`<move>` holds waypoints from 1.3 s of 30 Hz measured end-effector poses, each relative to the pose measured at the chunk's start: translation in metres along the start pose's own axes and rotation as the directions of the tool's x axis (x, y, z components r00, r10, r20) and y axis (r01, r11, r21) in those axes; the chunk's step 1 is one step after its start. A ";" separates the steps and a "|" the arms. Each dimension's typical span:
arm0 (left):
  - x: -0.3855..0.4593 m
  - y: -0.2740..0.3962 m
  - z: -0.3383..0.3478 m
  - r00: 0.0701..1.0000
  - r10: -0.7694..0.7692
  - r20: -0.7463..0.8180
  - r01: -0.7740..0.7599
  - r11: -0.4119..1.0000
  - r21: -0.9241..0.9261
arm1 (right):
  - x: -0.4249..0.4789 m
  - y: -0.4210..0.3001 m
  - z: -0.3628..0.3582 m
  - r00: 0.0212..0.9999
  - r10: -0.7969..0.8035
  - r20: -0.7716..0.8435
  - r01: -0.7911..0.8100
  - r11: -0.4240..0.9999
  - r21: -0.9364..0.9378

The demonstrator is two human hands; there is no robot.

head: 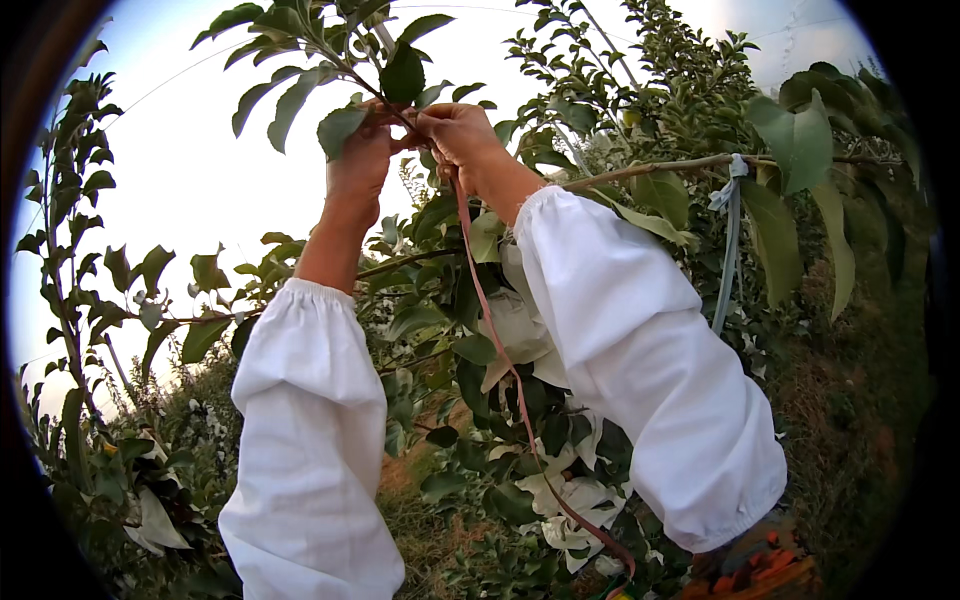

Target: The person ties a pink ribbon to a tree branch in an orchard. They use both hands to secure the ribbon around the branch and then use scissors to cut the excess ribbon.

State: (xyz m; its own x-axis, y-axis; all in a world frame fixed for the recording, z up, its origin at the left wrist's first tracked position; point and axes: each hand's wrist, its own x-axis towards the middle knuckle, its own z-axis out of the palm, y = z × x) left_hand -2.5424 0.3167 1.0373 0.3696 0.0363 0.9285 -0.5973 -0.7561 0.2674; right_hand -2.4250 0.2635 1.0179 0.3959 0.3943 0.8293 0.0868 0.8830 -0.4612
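Note:
Both arms, in white sleeve covers, reach up to a leafy branch (pixel 360 79) that slants across the top of the view. My left hand (pixel 358 161) grips this branch from the left, its fingertips partly hidden behind leaves. Close against it, my right hand (pixel 466 142) pinches at the same spot by the stem. A long pink tape (pixel 491 322) hangs from beneath the right hand and trails down to the lower right. Where its upper end runs between the fingers is hidden.
To the right, a bare-barked branch (pixel 652 166) bears a knotted pale blue tie (pixel 727 195). Whitish bags (pixel 514 330) hang among the leaves below my hands, with more bags (pixel 577 502) lower down. A tall leafy shoot (pixel 64 300) rises at left. Thin wires (pixel 176 75) cross the sky.

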 end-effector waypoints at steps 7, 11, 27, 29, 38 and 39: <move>0.015 -0.004 -0.016 0.996 0.008 0.083 -0.038 0.931 0.363 | 0.001 0.005 0.003 0.998 -0.005 0.068 0.009 0.998 -0.064; 0.023 -0.012 -0.032 0.978 0.175 0.115 -0.204 0.668 0.715 | -0.004 0.007 0.017 0.998 -0.057 0.026 0.060 0.986 -0.155; -0.067 0.009 -0.019 0.997 0.077 0.021 -0.080 0.958 0.275 | -0.056 -0.022 0.015 0.990 0.083 0.110 -0.078 0.996 -0.050; -0.071 0.011 -0.015 0.989 0.129 0.077 -0.145 0.949 0.279 | -0.031 -0.030 0.012 0.949 0.114 0.295 -0.161 0.977 0.140; -0.030 -0.002 -0.030 0.950 -0.311 -0.042 0.304 0.945 -0.119 | -0.028 -0.014 0.012 0.947 0.183 0.265 -0.170 0.983 -0.073; -0.019 -0.004 -0.025 0.937 -0.347 -0.044 0.335 0.927 -0.170 | -0.028 -0.017 0.009 0.946 0.189 0.263 -0.159 0.978 -0.132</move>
State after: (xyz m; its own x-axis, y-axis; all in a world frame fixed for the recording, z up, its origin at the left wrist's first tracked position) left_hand -2.5646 0.3357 1.0254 0.5218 0.3251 0.7887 -0.5508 -0.5776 0.6025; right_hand -2.4461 0.2396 1.0054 0.1504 0.6071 0.7803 0.1429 0.7676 -0.6248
